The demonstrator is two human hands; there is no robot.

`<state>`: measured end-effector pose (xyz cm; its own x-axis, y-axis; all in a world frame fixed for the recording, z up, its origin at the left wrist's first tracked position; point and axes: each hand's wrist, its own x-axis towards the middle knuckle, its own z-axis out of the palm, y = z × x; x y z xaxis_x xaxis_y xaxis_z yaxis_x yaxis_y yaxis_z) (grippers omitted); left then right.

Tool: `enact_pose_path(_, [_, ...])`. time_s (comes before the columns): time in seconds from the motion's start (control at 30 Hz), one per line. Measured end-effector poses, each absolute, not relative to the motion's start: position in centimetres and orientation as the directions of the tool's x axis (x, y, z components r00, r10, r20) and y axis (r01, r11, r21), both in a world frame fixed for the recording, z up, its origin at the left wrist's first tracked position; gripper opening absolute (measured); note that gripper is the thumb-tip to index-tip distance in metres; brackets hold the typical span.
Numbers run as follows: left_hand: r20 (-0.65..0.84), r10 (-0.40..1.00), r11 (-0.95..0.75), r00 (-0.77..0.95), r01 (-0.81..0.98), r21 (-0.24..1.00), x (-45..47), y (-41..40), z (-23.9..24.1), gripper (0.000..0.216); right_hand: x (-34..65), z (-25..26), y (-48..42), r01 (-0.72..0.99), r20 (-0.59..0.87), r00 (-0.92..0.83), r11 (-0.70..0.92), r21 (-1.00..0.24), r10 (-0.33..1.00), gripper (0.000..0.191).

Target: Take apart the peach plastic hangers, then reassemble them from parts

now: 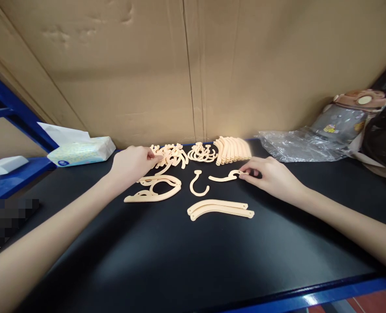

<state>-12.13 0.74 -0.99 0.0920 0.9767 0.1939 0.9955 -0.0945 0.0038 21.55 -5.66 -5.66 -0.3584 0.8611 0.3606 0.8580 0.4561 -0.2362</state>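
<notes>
My left hand (pixel 132 164) is closed in a pinch at the left pile, on a small curved beige hanger piece (pixel 164 168). My right hand (pixel 266 171) pinches the notched end of a similar small curved hanger piece (pixel 223 178), just above the black table. Between my hands lies one loose beige hanger hook (pixel 199 186). Nearer to me, two long curved hanger arms (pixel 220 209) rest side by side. Below my left hand are folded hanger parts (pixel 153 198) lying together, partly hidden by that hand.
Along the back stand a pile of small pieces (pixel 176 154), a pile of hooks (pixel 202 152) and a row of long arms (pixel 233 150). A tissue pack (pixel 82 151) sits left. Clear plastic (pixel 303 145) and a bottle (pixel 339 119) are right. Cardboard (pixel 130 78) walls the back.
</notes>
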Motion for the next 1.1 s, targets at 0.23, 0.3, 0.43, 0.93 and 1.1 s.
enact_pose_path(0.23, [0.148,0.986,-0.088,0.075,0.992,0.086,-11.7,1.1,-0.7,0.034,21.6,-5.7,-5.7,0.864,0.322,-0.353,0.438,-0.248,0.879,0.02])
enact_pose_path(0.3, [0.143,0.987,-0.089,0.073,0.99,0.108,-11.8,1.3,-0.7,0.033,21.6,-5.7,-5.8,0.864,0.317,-0.357,0.439,-0.246,0.879,0.02])
enact_pose_path(0.43, [0.176,0.984,-0.067,0.041,0.987,0.144,-12.0,1.3,-0.6,0.036,21.7,-5.7,-5.9,0.856,0.322,-0.37,0.454,-0.246,0.872,0.023])
enact_pose_path(0.93, [0.432,0.883,-0.401,0.185,0.775,0.489,-10.8,-3.1,-0.9,0.032,21.1,-5.3,-6.5,0.815,0.472,-0.39,0.535,-0.223,0.79,0.024])
enact_pose_path(1.1, [0.458,0.769,-0.636,0.446,0.61,0.473,-8.5,-6.4,-2.5,0.021,20.4,-5.0,-7.4,0.762,0.554,-0.463,0.63,-0.15,0.692,0.029])
